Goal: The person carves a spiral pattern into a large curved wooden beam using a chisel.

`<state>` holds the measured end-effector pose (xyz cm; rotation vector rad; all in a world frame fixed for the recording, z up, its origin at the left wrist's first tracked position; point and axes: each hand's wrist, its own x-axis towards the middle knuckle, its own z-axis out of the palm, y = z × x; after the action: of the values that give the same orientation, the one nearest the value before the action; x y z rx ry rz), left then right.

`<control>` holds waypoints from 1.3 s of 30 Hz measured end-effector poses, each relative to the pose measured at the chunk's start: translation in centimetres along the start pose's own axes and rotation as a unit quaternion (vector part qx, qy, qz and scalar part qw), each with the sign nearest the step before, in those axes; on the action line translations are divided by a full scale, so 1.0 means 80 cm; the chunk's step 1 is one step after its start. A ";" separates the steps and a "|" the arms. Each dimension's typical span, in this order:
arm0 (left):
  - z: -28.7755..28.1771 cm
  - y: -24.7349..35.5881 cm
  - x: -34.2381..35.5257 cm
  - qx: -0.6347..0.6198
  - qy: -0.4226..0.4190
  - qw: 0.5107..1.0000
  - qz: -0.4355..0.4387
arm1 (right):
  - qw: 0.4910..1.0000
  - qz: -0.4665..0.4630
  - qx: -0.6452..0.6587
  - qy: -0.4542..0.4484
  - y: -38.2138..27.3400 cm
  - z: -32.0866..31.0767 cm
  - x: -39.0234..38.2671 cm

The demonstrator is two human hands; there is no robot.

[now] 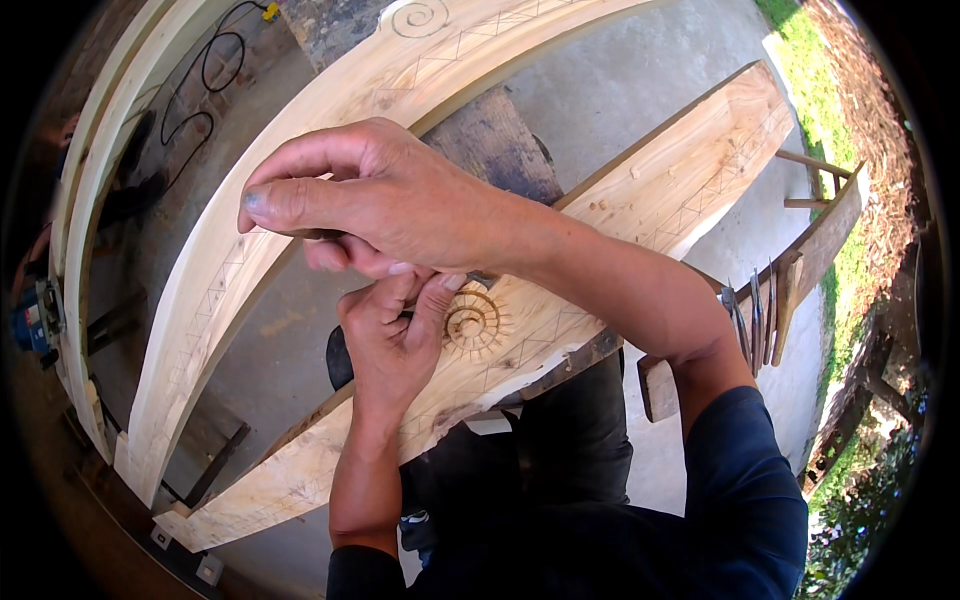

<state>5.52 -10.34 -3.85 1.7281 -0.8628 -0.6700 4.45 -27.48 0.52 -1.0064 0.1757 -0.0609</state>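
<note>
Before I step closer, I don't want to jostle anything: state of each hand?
Left hand: fingers bent beside the carved spiral; grip cannot be told.
Right hand: fingers curled; whether they hold anything cannot be told.

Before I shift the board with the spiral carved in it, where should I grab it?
Probably by both long edges of the board, at its far right end, coming from the right: it looks flat there, both edges show, and the carved spiral lies well clear.

Dark zigzags [692,212] and a brown spiral [472,321] pattern the pale yellow plank [665,155]. The right sleeve [738,465] is navy.
</note>
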 end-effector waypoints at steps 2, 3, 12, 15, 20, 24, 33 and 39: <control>-0.001 0.002 0.001 0.010 -0.007 1.000 0.007 | 1.000 0.011 0.008 -0.007 0.001 -0.001 -0.001; -0.001 0.002 0.002 0.015 -0.010 1.000 0.010 | 1.000 0.017 0.013 -0.010 0.001 -0.002 -0.002; 0.007 -0.007 0.001 -0.007 0.032 0.999 0.026 | 1.000 0.009 -0.013 0.006 -0.002 0.000 -0.002; 0.007 -0.007 0.000 -0.013 0.035 0.999 0.023 | 1.000 0.011 -0.022 0.009 -0.006 0.002 -0.004; 0.001 -0.004 -0.002 0.015 0.003 1.000 -0.004 | 0.999 0.011 -0.039 0.013 -0.009 0.002 -0.006; -0.001 -0.009 -0.005 0.011 0.007 1.000 -0.004 | 0.999 0.005 -0.042 0.013 -0.007 0.004 -0.005; 0.001 -0.005 -0.001 -0.029 0.017 0.999 0.007 | 0.999 0.031 -0.031 0.006 0.001 0.005 -0.008; 0.011 -0.005 0.001 -0.044 0.046 0.998 0.025 | 0.999 -0.018 -0.037 0.024 0.000 0.004 -0.001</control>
<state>4.99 -10.82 -4.47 1.6400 -0.7978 -0.5830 4.40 -27.19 0.75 -1.0821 0.2060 -0.1121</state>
